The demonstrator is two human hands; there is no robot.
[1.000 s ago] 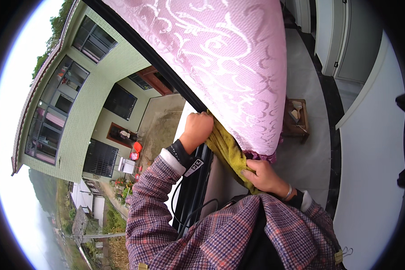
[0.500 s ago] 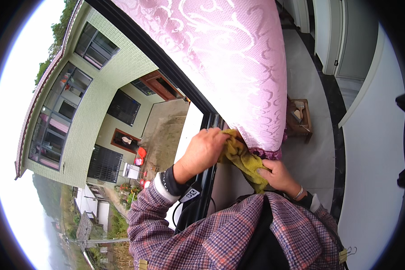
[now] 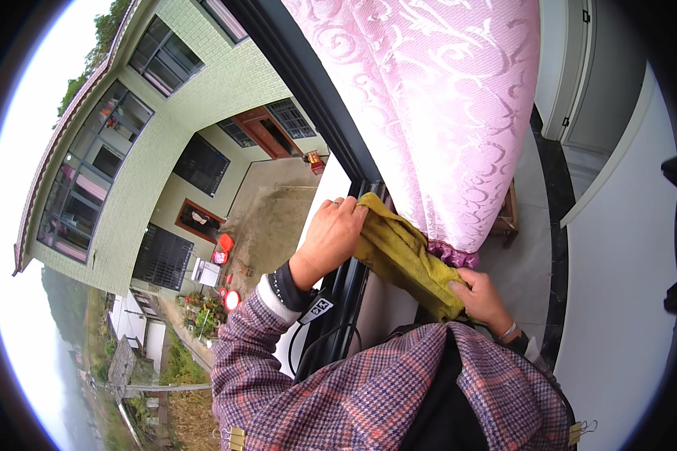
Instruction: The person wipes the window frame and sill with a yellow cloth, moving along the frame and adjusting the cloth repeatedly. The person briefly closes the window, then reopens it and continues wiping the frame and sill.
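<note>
The left hand (image 3: 331,237) is pinching one end of a yellow-green cloth (image 3: 402,252) in curled fingers; the right hand (image 3: 483,299) is gripping the other end, thumb on top. The cloth is spanning the gap between both hands, beside the black window frame (image 3: 308,90). Beyond it, a pink curtain (image 3: 459,113) is hanging, gathered at a purple band (image 3: 453,254). Outside, a pale green house (image 3: 203,86) is standing on the left.

Cloth (image 3: 406,255) before curtain (image 3: 447,98), right of window frame (image 3: 308,90) — building (image 3: 132,177) far left, door (image 3: 605,98) far right
</note>
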